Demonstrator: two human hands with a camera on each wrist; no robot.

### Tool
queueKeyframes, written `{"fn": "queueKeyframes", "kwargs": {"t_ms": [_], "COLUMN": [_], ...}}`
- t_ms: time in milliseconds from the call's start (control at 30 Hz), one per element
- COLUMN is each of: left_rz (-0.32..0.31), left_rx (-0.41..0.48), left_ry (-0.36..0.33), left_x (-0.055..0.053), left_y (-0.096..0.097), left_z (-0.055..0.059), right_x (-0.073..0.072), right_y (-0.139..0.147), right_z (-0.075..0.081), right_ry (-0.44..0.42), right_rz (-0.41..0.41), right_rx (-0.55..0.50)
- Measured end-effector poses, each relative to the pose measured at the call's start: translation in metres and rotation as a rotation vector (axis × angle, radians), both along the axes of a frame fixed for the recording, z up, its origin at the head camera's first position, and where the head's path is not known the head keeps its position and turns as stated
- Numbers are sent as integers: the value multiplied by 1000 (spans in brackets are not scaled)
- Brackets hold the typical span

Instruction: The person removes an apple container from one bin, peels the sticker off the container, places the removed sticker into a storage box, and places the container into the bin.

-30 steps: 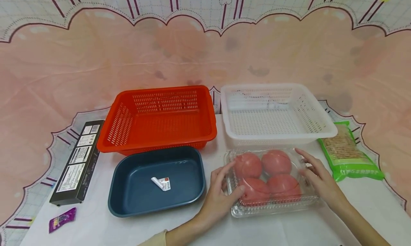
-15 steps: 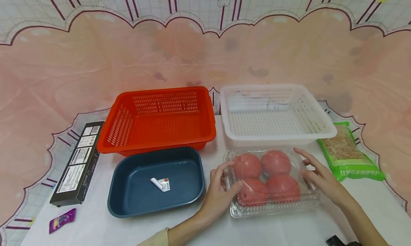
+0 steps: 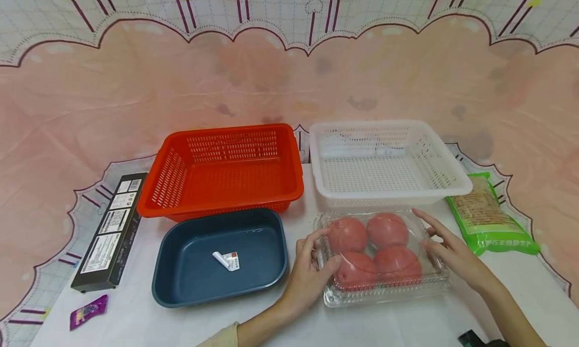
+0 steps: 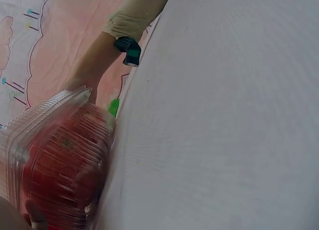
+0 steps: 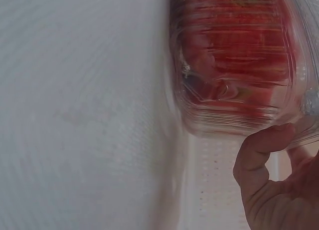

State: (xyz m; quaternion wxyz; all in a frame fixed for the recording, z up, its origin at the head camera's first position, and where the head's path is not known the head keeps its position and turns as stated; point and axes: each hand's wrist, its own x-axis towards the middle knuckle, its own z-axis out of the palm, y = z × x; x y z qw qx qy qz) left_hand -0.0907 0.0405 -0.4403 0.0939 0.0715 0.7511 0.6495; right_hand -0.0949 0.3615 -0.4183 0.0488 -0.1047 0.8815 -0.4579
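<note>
A clear plastic clamshell box with several red tomatoes inside lies on the white table, its lid down over them. My left hand grips the box's left side, with the thumb on the lid near the front-left tomato and the index finger at the upper left. On the opposite side, my right hand holds the right edge between thumb and fingers. In the right wrist view, a curled finger of the right hand meets the box's rim. The left wrist view shows the ribbed box wall close up.
Behind the box stands a white basket, beside a red basket. A dark blue tray holding a small label lies left of my hands. A black box, purple packet and green bag lie further out.
My left thumb and index finger have drawn back slightly left on the lid. A black wrist strap has come into view at the lower right. The box stays in place.
</note>
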Motion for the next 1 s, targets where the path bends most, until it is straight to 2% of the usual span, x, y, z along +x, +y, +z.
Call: {"fn": "queueKeyframes", "kwargs": {"t_ms": [267,400,533,600,700,867,933,1000], "left_rz": [8,23,32,30,11,-53,-60,-54], "left_rx": [19,55,85,90,100,209,245,252], "left_ry": [14,31,55,73,100,104,121,144], "left_x": [1,4,12,17,24,30,30,28], "left_y": [0,0,1,1,0,-6,-10,-15], "left_z": [1,2,8,13,21,39,47,57], "right_x": [0,1,3,5,8,11,13,15], "right_y": [0,1,4,6,8,3,-2,-9], "right_z": [1,1,3,5,9,15,18,23], "right_ry": [-64,-61,-36,-12,60,144,148,143], "right_rz": [77,67,103,132,131,142,125,74], "right_rx": [-91,-102,-182,-241,-305,-425,-454,-456]}}
